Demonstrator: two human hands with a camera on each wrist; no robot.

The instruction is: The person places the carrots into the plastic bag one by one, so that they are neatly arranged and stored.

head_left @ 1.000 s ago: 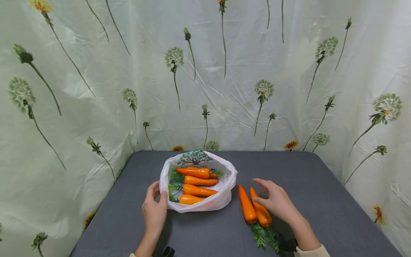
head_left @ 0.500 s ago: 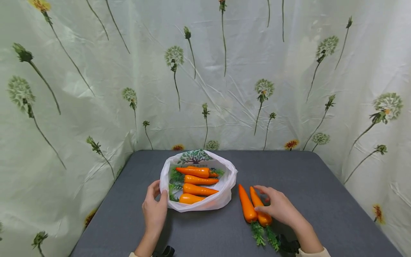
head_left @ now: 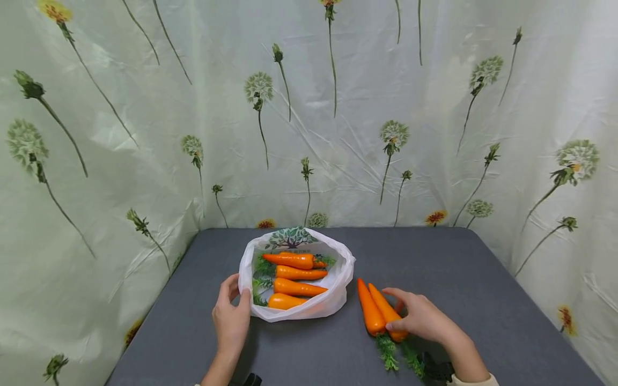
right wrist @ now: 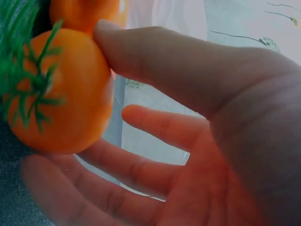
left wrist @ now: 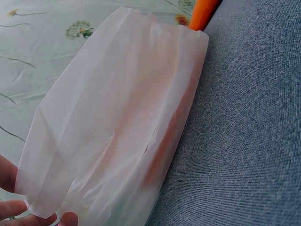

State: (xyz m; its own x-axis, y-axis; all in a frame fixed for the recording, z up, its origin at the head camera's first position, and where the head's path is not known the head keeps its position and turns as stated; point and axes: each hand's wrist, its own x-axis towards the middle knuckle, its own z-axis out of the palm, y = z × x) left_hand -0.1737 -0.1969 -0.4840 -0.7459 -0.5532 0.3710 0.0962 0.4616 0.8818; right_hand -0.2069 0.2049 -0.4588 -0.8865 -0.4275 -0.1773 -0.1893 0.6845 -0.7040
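A white plastic bag (head_left: 344, 279) with a tree print lies wide open on the table, its mouth facing me. Several orange carrots (head_left: 299, 288) with green tops rest inside it. My left hand (head_left: 232, 319) pinches the bag's left rim, thumb in front and fingers behind. Right of the bag, two carrots lie side by side, tips away from me. My right hand (head_left: 426, 320) grips the right-hand carrot (head_left: 382, 304) near its thick end; in the right wrist view the thumb (right wrist: 155, 49) lies across its top and fingers reach underneath. The other carrot (head_left: 369, 310) lies against it.
The grey cloth-covered table (head_left: 299, 354) ends at a curtain (head_left: 212, 107) printed with dandelions, behind and on both sides. A dark wrist strap (head_left: 436, 370) shows beside the right forearm, near the carrot's leafy top.
My right hand has come down and closed round the right-hand carrot. That carrot's tip has swung left toward its neighbour. The left hand stays at the bag's rim; the head view shifts slightly.
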